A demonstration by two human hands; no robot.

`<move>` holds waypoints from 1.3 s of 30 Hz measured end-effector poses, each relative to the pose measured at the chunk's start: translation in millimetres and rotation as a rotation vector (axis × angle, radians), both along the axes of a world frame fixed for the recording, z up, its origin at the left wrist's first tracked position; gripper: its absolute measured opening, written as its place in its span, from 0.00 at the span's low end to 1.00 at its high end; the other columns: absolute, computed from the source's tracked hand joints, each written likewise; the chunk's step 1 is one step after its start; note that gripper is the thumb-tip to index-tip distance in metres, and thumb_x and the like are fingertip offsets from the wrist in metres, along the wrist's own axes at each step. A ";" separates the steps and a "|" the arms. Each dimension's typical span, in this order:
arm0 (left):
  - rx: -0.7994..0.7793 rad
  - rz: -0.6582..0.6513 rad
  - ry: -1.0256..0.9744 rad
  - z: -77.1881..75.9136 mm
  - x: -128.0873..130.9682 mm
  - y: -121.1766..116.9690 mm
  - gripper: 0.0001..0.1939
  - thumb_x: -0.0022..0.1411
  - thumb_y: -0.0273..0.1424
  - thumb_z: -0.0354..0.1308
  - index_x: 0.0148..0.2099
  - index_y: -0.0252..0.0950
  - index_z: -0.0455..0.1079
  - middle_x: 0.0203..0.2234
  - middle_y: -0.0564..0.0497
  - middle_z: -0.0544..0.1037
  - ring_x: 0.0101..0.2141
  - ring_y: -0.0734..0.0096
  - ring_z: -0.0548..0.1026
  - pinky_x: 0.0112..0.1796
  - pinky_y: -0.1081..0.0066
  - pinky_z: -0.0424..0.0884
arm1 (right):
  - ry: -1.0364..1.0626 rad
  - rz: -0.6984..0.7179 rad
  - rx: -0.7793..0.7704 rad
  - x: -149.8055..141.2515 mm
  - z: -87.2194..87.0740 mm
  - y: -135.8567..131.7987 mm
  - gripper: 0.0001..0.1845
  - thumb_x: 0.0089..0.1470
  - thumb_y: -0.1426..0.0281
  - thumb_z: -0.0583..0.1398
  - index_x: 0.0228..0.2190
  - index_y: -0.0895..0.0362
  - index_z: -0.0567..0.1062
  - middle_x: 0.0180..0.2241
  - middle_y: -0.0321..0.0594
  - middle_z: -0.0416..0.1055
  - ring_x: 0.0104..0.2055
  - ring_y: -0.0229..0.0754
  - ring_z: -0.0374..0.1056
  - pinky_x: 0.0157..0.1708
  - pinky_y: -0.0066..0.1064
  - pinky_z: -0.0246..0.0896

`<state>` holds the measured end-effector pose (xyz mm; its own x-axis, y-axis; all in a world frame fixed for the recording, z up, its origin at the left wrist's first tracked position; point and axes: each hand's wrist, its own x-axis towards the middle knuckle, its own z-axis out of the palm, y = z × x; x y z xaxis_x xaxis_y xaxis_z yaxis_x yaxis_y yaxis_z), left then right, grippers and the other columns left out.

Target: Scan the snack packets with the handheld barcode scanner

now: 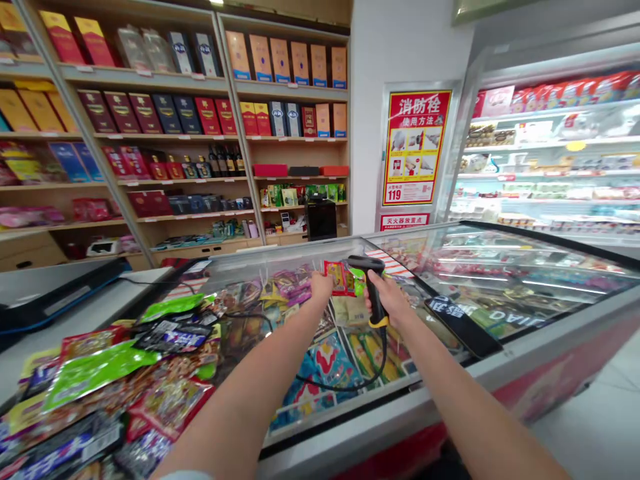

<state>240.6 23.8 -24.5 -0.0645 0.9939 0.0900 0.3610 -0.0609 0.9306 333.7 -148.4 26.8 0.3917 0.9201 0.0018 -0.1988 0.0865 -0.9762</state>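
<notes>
Both my arms reach forward over a glass-topped chest freezer. My right hand (386,297) is wrapped round the handle of a black and yellow barcode scanner (367,265), whose head points left. A dark cable hangs from its base and loops across the glass. My left hand (321,285) pinches the left edge of a small red and yellow snack packet (340,277). The packet is just left of the scanner head, with a bit of green showing at its right. A pile of snack packets (170,393) lies at the lower left, in green, red and dark wrappers.
The freezer (385,417) holds bagged frozen food under its glass. A black panel with white lettering (463,327) lies on the glass at right. Shelves with boxes (200,80) stand behind, and a lit fridge (550,147) is at the right.
</notes>
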 end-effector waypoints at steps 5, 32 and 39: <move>0.009 -0.030 0.083 2.5 30.2 -15.1 0.18 0.52 0.23 0.58 0.47 0.33 0.66 0.41 0.40 0.77 0.43 0.59 0.76 0.43 0.65 0.70 | 0.009 -0.033 0.047 14.1 -2.4 -11.1 0.20 0.46 0.54 0.63 0.28 0.56 0.65 0.15 0.30 0.65 0.13 0.34 0.63 0.10 0.23 0.57; -0.042 0.295 1.213 60.9 -349.9 -37.6 0.24 0.34 0.47 0.68 0.31 0.36 0.72 0.37 0.35 0.77 0.43 0.45 0.74 0.40 0.59 0.70 | -0.033 0.407 -0.019 -153.5 -8.5 58.9 0.19 0.50 0.54 0.61 0.27 0.55 0.62 0.14 0.28 0.64 0.11 0.32 0.59 0.10 0.24 0.58; 0.100 0.306 0.781 57.3 -353.5 -40.5 0.07 0.52 0.34 0.58 0.26 0.38 0.67 0.26 0.46 0.76 0.34 0.60 0.75 0.37 0.66 0.69 | -0.030 0.438 -0.032 -156.1 -26.3 59.7 0.18 0.49 0.54 0.60 0.29 0.55 0.63 0.15 0.27 0.65 0.12 0.32 0.59 0.11 0.23 0.57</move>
